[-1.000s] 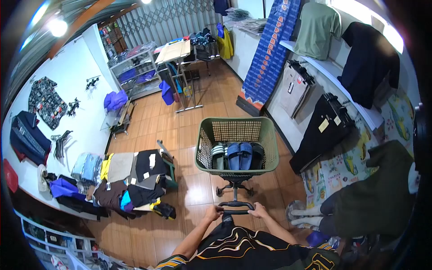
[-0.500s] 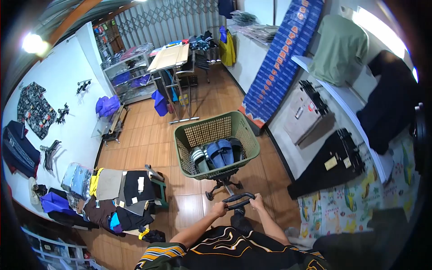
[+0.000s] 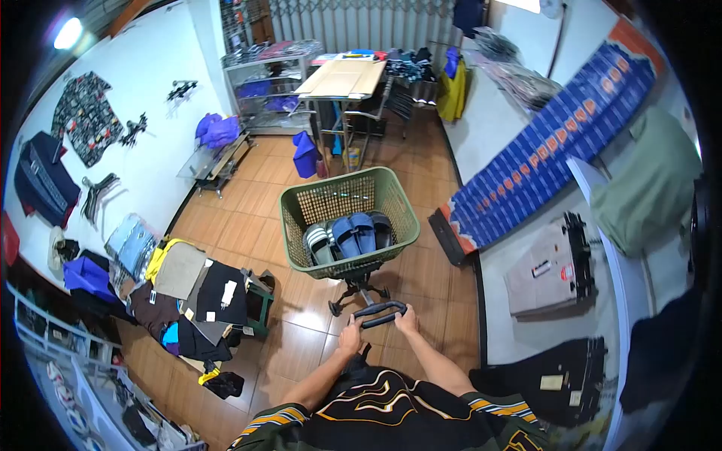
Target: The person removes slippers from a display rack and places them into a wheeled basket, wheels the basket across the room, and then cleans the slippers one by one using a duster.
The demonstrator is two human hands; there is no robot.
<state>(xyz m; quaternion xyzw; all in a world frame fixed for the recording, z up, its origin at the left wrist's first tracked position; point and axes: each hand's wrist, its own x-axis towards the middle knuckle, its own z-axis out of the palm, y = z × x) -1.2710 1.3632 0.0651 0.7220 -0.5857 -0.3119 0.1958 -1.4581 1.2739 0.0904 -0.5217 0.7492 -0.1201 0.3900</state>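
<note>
Both my hands grip a black looped handle [image 3: 378,309] in front of my body. My left hand [image 3: 350,335] is closed round its left end, and my right hand [image 3: 407,320] round its right end. Just beyond the handle stands an olive-green basket [image 3: 350,264] with perforated walls, on a dark wheeled frame [image 3: 359,292]. Inside it lie several slide sandals: a blue pair [image 3: 353,234] in the middle, a striped one [image 3: 319,242] at the left, and dark ones at the right, partly hidden behind the blue pair.
At left is a low table of folded clothes [image 3: 184,301]. Ahead stands a metal-legged table with a board top [image 3: 342,79], and a glass shelf [image 3: 271,86] behind it. A long blue printed banner [image 3: 553,143] leans on the right wall, beside hanging trousers [image 3: 541,267]. Tiled floor [image 3: 233,218] lies between.
My view has swung to the right, so the room's contents shift and the banner looks more tilted. My hands stay on the handle, and the basket sits nearer the far table in view.
</note>
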